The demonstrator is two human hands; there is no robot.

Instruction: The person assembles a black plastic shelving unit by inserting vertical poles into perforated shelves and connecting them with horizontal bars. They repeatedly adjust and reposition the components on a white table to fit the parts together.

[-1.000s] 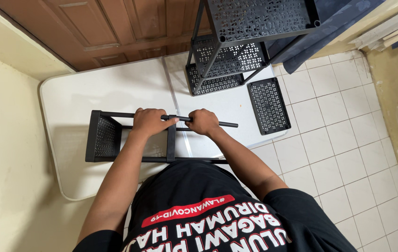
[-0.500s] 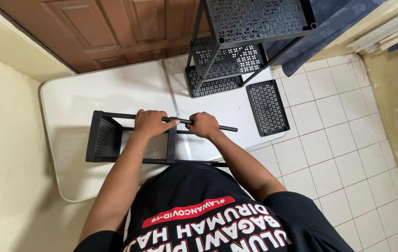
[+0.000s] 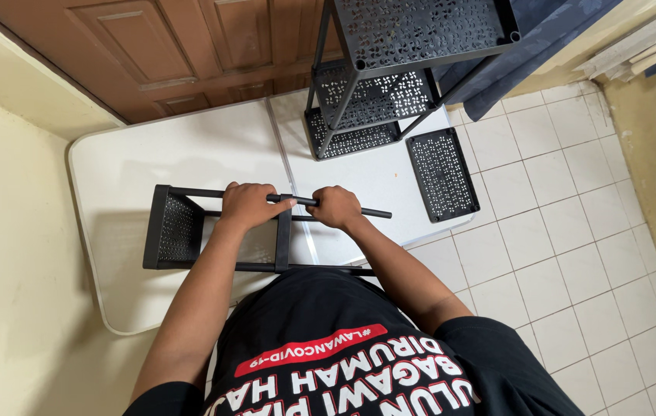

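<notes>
A half-built black plastic shelf frame of perforated panels and thin round poles lies on its side on the white folding table, just in front of the person's chest. The left hand is closed around its upper black pole beside the middle panel; the right hand grips the same pole just past that panel — the pole's free end juts out to the right. A taller black tiered rack stands at the table's far edge, and a loose perforated black shelf panel lies flat near it.
</notes>
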